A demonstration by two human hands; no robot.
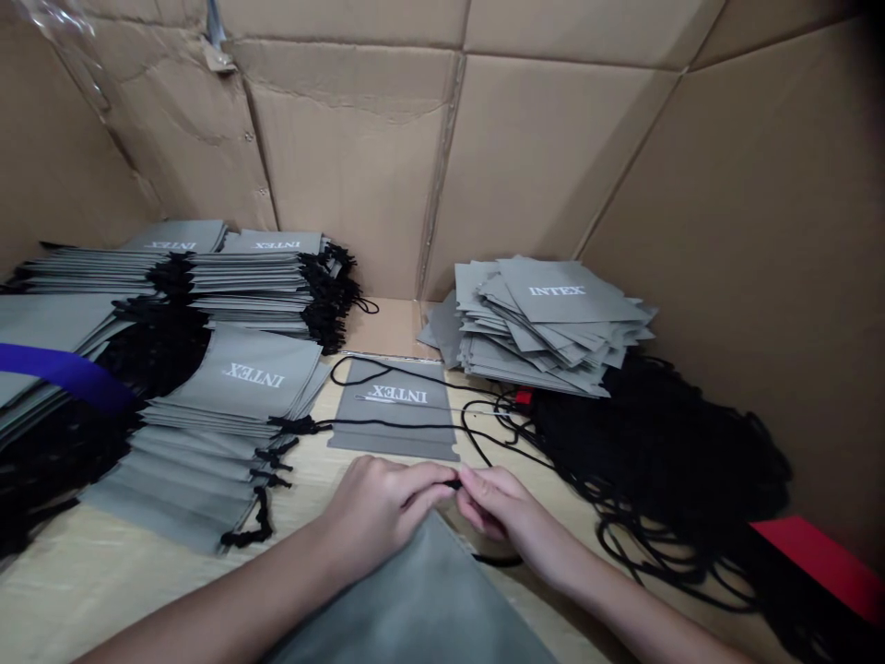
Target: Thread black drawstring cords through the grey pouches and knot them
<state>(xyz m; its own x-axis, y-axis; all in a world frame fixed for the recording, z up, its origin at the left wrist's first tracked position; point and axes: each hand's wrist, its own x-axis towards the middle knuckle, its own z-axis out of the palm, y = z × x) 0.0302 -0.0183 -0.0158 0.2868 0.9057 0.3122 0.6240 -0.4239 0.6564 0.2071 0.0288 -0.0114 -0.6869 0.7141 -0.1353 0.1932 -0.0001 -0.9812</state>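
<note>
My left hand (387,503) and my right hand (494,498) meet at the front middle, both closed in a pinch on a short bit of black cord (453,483). The cord is at the top corner of a grey fabric pouch (421,609), which hangs below my hands and runs out of the bottom edge. Just beyond my fingers a flat grey INTEX pouch (394,433) lies on the table. Across it rest a thin metal needle-like tool (377,399) with a red end and a loose black cord (394,425).
Grey pouches with knotted black cords are stacked at left (249,369), beside a purple strap (62,369). A loose pile of INTEX pouches (553,323) stands back right. Right of it lies a heap of black cord (664,452) with a red piece (822,563). Cardboard walls (346,129) surround the table.
</note>
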